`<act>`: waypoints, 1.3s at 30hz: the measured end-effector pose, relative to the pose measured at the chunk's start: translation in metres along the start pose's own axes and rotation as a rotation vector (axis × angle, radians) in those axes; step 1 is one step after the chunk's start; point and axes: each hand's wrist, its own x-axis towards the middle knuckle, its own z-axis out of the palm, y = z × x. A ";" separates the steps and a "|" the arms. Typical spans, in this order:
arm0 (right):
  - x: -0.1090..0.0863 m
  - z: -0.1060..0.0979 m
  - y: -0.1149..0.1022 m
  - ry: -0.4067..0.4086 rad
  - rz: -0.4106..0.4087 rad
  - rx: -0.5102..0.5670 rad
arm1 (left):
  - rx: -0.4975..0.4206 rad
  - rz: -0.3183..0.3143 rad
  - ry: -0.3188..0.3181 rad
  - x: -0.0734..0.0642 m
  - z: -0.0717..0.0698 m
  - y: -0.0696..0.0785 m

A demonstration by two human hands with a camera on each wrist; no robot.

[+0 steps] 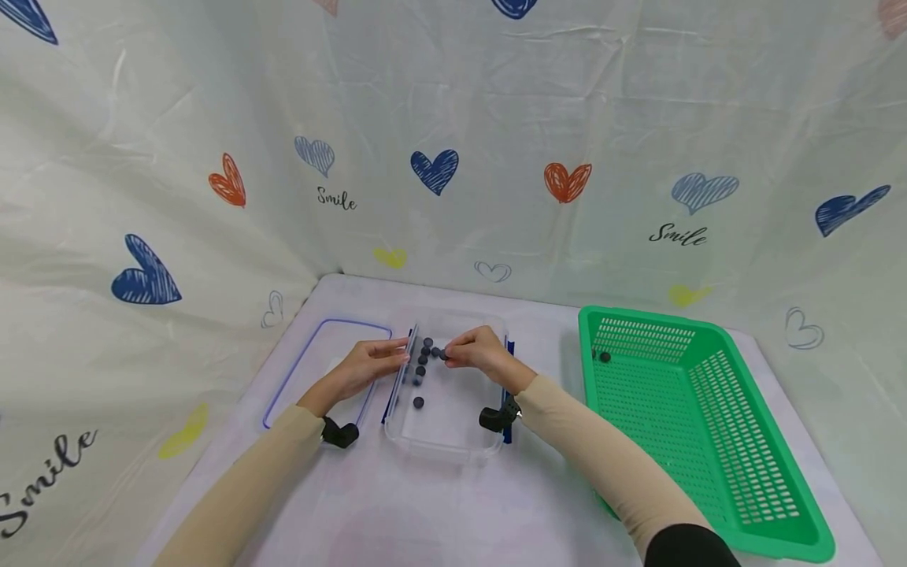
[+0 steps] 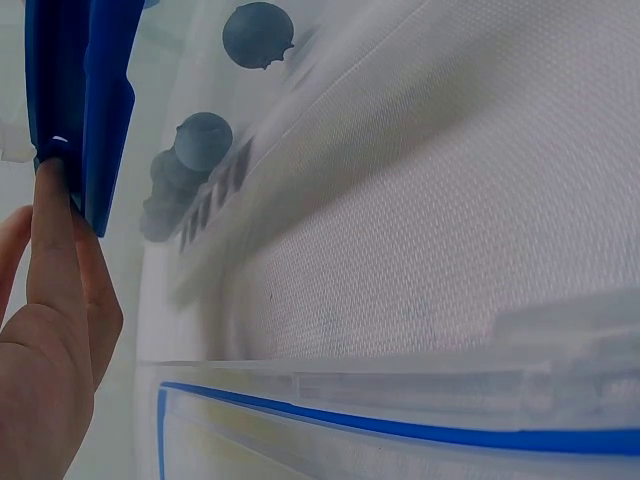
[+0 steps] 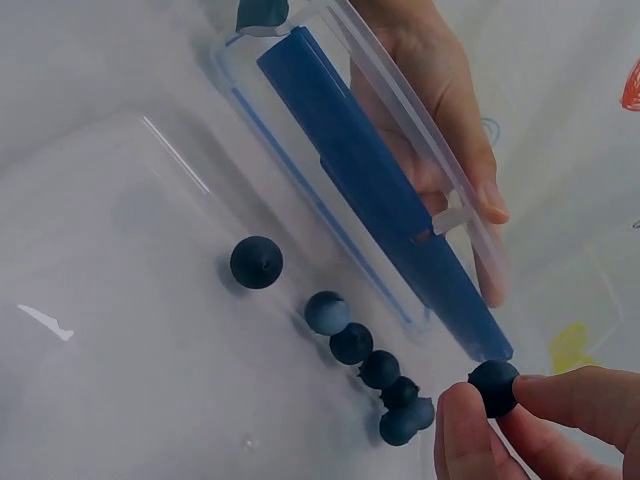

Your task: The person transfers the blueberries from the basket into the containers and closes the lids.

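A clear plastic box [image 1: 453, 450] with blue side latches [image 2: 85, 100] stands on the table between my hands. Several blueberries [image 3: 352, 343] lie inside it, most of them in a row along its left wall. My right hand [image 1: 480, 350] pinches one blueberry [image 3: 494, 388] between thumb and fingers, above the box's far left area. From outside, the straight fingers of my left hand [image 1: 364, 368] touch the left wall and its latch. A lone blueberry [image 1: 419, 402] sits nearer the front of the box.
Left of the box lies a clear lid [image 1: 301, 374] with a blue seal. A green perforated basket [image 1: 708, 441] stands on the right, with a dark blueberry [image 1: 605, 357] near its far left corner. A curtain printed with hearts [image 1: 489, 94] hangs behind the table.
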 end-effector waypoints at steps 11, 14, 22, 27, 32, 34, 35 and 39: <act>0.003 0.003 0.003 -0.003 -0.003 -0.026 | -0.009 -0.011 0.011 -0.002 0.002 0.003; 0.003 0.003 0.003 -0.006 -0.004 -0.029 | -0.010 -0.009 0.009 -0.002 0.002 0.003; 0.001 0.001 -0.002 -0.004 0.007 -0.012 | 0.004 -0.003 0.009 -0.001 0.001 0.001; -0.001 -0.004 -0.006 0.003 0.006 -0.018 | 0.000 -0.006 0.015 -0.002 0.001 0.001; -0.006 -0.012 -0.013 0.008 -0.006 -0.025 | -0.006 -0.003 0.005 -0.001 0.000 -0.001; -0.008 -0.015 -0.016 0.008 -0.021 -0.013 | -0.011 -0.005 0.004 -0.002 0.000 0.001; -0.009 -0.017 -0.017 0.008 -0.029 -0.005 | -0.012 -0.006 0.003 -0.002 0.001 0.001; -0.013 -0.025 -0.025 0.018 -0.044 0.005 | -0.006 -0.007 0.002 -0.003 0.001 0.003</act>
